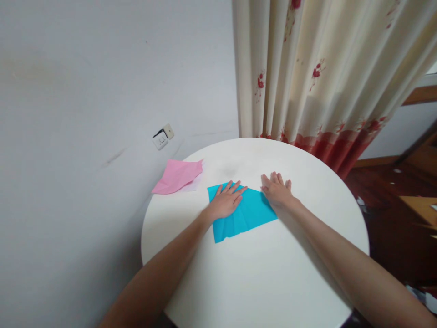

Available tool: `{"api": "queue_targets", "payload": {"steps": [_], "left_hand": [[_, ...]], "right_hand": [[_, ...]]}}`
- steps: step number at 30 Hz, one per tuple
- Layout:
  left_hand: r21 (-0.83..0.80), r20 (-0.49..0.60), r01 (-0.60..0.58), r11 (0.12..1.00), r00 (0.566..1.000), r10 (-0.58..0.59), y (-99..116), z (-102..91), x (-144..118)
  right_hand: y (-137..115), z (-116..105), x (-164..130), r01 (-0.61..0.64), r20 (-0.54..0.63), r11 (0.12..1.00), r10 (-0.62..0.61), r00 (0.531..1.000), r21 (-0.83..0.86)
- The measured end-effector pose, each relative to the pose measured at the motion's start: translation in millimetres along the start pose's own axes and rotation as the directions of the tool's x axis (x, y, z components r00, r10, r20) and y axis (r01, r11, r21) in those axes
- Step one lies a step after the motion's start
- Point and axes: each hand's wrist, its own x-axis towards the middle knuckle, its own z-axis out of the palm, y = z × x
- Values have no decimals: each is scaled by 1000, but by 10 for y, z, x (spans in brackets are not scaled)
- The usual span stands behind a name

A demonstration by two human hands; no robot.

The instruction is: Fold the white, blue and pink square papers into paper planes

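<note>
A blue paper (244, 212) lies flat on a round white table (256, 273), a little beyond the middle of the top, with its long sides slightly tilted. The paper has some soft creases on its near left part. The left hand (226, 200) rests palm down on the left half of the paper, with the fingers open and spread, pointing away and a little to the right. The right hand (277, 189) also lies palm down, with the fingers stretched flat and close together; it covers the far right corner of the paper, and part of it touches the bare table beside the paper. Neither hand pinches or lifts anything; both only press flat. A pink paper (177, 176) lies at the far left edge of the table, well apart from the hands, and it hangs a little over the rim. Behind the table there is a pale wall with a socket (163, 136), and a cream curtain (324, 68) with red flowers hangs at the right.
</note>
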Motion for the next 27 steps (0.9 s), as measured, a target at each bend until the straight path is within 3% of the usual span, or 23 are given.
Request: {"api": "queue_targets", "payload": {"steps": [3,6,9,12,20,27], "left_hand": [[-7,-5,-7,1000,1000,7,2,-5,-6],[-13,-10,-5,1000,1000,5,4,-4,-8],[-3,-21,0,1000,1000,0,-1,11,-4],[21,-28,-1,1000,1000,1,-5,29,1],[7,-26,39,999,999,-39,-1,9,-7],[-7,-32,232,973,972,-232,-189,-37,-7]], "right_hand": [[82,-9,54,-22,-80,999,26,996,42],[8,24,72,23,-173,998,-12,985,58],[-204,90,-4,209,-203,977,-195,960,49],[-416,174,-136,425,-138,905,-416,899,38],[-470,313,-230,417,-72,906,-422,904,-73],[-456,326,-235,415,-67,906,-420,905,-85]]}}
